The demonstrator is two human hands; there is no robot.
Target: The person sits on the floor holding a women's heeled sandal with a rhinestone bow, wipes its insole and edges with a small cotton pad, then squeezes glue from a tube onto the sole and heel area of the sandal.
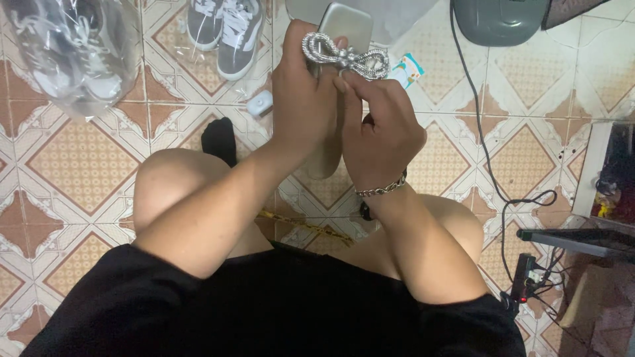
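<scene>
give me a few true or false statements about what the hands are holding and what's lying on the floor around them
1. Both hands hold a silvery shoe sole. True.
2. A sparkly rhinestone bow sits at the fingertips of the left hand and right hand. True.
3. The right wrist is bare. False: it wears a chain bracelet.
4. The grey sneakers are on the person's feet. False: they lie on the tiled floor.

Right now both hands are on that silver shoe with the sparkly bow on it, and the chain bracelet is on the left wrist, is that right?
Not quite. The head view shows the chain bracelet on the right wrist, not the left. The rest holds: the left hand and right hand are both on the silver shoe with the sparkly bow.
</scene>
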